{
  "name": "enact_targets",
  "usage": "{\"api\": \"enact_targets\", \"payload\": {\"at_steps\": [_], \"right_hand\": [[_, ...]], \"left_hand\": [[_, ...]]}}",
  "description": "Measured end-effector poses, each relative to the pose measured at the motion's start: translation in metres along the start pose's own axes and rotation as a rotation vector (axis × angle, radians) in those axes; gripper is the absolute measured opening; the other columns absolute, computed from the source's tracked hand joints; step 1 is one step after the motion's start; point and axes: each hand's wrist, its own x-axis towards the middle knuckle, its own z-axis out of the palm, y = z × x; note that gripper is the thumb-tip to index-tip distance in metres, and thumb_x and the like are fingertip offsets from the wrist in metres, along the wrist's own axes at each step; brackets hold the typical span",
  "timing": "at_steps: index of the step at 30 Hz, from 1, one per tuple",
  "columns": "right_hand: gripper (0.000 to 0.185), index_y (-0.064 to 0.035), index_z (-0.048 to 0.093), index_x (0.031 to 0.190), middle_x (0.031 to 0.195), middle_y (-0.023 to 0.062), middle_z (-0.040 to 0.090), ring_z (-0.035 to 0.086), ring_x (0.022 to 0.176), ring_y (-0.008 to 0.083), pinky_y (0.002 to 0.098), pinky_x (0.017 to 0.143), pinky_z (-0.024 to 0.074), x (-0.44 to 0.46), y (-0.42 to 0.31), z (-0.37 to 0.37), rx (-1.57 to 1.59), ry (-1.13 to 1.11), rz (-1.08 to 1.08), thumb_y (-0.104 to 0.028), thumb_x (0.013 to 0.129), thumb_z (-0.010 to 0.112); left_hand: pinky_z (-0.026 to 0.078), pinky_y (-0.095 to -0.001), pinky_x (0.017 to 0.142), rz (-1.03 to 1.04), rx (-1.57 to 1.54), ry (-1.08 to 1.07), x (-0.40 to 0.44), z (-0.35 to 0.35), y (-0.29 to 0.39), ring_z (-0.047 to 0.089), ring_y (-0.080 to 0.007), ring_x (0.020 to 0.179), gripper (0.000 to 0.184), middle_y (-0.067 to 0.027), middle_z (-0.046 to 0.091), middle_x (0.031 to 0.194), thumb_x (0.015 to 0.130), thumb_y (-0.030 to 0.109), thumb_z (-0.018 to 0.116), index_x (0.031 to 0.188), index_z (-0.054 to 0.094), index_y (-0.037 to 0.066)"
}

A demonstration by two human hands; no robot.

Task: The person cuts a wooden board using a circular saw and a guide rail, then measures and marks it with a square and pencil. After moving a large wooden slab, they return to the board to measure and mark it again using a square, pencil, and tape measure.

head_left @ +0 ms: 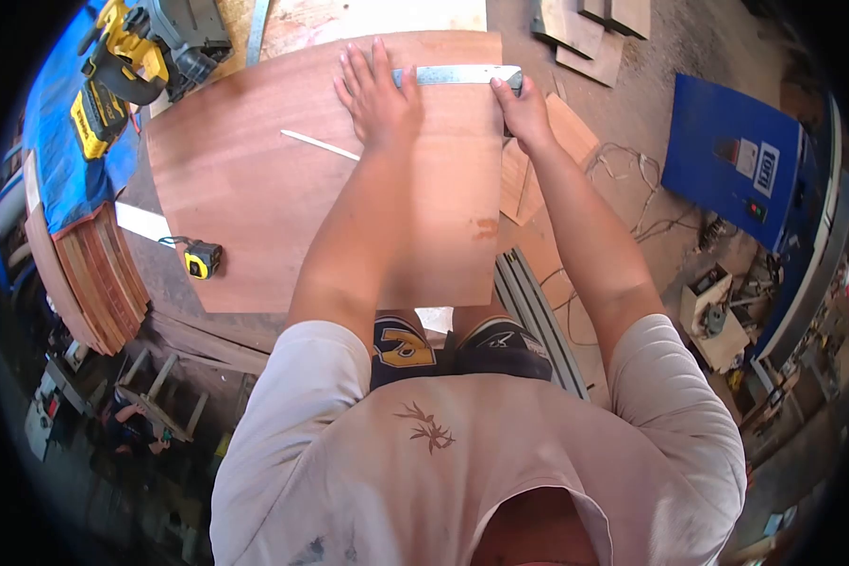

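Observation:
A wide reddish-brown wooden board (245, 226) lies flat in front of me. Across its far right part rests a metal square (457, 74), its blade pointing left and its thicker end at the board's right edge. My right hand (524, 111) grips that thicker end, thumb on top; the fingers underneath are partly hidden. My left hand (379, 102) presses flat on the board with fingers spread, touching the left end of the blade. A thin white stick, perhaps a pencil (319, 143), lies beside my left forearm, which covers one end of it.
A black-and-yellow tape measure (201, 258) sits at the board's left edge. Yellow power tools (113, 90) stand at the far left, above stacked wooden strips (99, 278). Wood blocks (585, 38) lie at the far right. A blue machine panel (734, 160) and loose cables (637, 184) are to the right.

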Motion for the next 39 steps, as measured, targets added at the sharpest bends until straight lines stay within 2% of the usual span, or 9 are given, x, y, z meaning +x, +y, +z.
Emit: {"api": "enact_targets", "payload": {"at_steps": [5,7,9,10,12,16,25,34,39], "right_hand": [[0.031,-0.0013,0.058,0.107,0.092,0.0053,0.065,0.058,0.086,0.0133,0.0302,0.077,0.049,-0.075,0.035,-0.004,0.18,0.091,0.062,-0.028,0.094,0.065],[0.029,-0.0018,0.058,0.108,0.093,0.0041,0.064,0.058,0.086,0.0128,0.0298,0.078,0.0488,-0.102,0.048,-0.006,0.254,0.127,0.128,-0.026,0.095,0.064],[0.026,-0.0027,0.058,0.108,0.091,0.0022,0.063,0.056,0.084,0.0124,0.0298,0.075,0.0483,-0.137,0.064,-0.007,0.278,0.158,0.141,-0.025,0.095,0.064],[0.025,-0.0031,0.058,0.107,0.087,0.0013,0.06,0.054,0.08,0.0116,0.0291,0.072,0.0468,-0.152,0.075,-0.008,0.267,0.139,0.126,-0.025,0.095,0.064],[0.025,-0.0033,0.058,0.106,0.086,0.001,0.06,0.053,0.078,0.0114,0.0288,0.07,0.046,-0.187,0.1,-0.01,0.257,0.152,0.149,-0.025,0.094,0.064],[0.028,-0.0037,0.06,0.104,0.083,0.0007,0.059,0.052,0.075,0.0112,0.0289,0.068,0.0451,-0.257,0.12,-0.016,0.201,0.187,0.213,-0.028,0.093,0.065],[0.03,-0.0041,0.057,0.106,0.083,0.0023,0.059,0.054,0.078,0.0133,0.0299,0.073,0.0457,-0.35,0.177,-0.001,0.369,0.283,0.355,-0.032,0.095,0.063],[0.024,-0.0109,0.054,0.095,0.075,-0.0015,0.055,0.05,0.064,0.0097,0.0256,0.059,0.0424,-0.437,0.249,0.027,1.055,0.389,0.532,-0.034,0.096,0.06],[0.024,-0.0093,0.053,0.093,0.074,-0.0012,0.054,0.05,0.063,0.01,0.0263,0.059,0.0441,-0.493,0.27,0.042,1.155,0.451,0.591,-0.032,0.096,0.061]], "left_hand": [[0.01,-0.0545,0.117,0.147,-0.057,-0.069,-0.007,-0.006,-0.017,0.022,-0.0376,0.145,0.065,-0.0222,0.031,0.153,0.089,0.045,0.058,0.143,0.044,0.011],[0.011,-0.0467,0.119,0.123,-0.063,-0.195,-0.022,-0.027,-0.016,0.026,-0.0382,0.142,0.069,-0.0245,0.038,0.148,0.09,0.056,0.058,0.138,0.048,0.008],[0.036,-0.0421,0.108,0.49,-0.039,0.043,-0.055,-0.051,-0.025,0.052,-0.0298,0.124,0.061,-0.0265,0.059,0.122,0.092,0.055,0.056,0.125,0.057,0.004],[0.036,-0.0421,0.108,0.498,-0.042,0.037,-0.078,-0.054,-0.04,0.052,-0.0298,0.124,0.061,-0.0265,0.059,0.122,0.092,0.055,0.056,0.125,0.057,0.004],[0.014,-0.0556,0.116,0.684,-0.319,-0.338,-0.144,-0.058,-0.078,0.022,-0.0373,0.144,0.068,-0.0197,0.032,0.153,0.086,0.046,0.062,0.142,0.045,0.01],[0.017,-0.0548,0.116,0.781,-0.126,-0.805,-0.252,-0.152,-0.106,0.023,-0.0351,0.145,0.08,-0.0154,0.029,0.155,0.078,0.034,0.073,0.147,0.038,0.011],[0.019,-0.0561,0.116,0.932,0.082,-0.858,-0.269,-0.146,-0.137,0.023,-0.0386,0.145,0.083,-0.018,0.027,0.155,0.076,0.016,0.073,0.148,0.033,0.007],[0.028,-0.0539,0.113,1.068,0.464,-0.81,-0.274,-0.148,-0.114,0.028,-0.0442,0.141,0.075,-0.0276,0.03,0.151,0.082,0.025,0.069,0.143,0.037,-0.003],[0.031,-0.0483,0.113,1.055,0.552,-0.842,-0.271,-0.141,-0.111,0.029,-0.042,0.141,0.073,-0.0272,0.032,0.15,0.083,0.03,0.068,0.142,0.039,-0.002]]}}
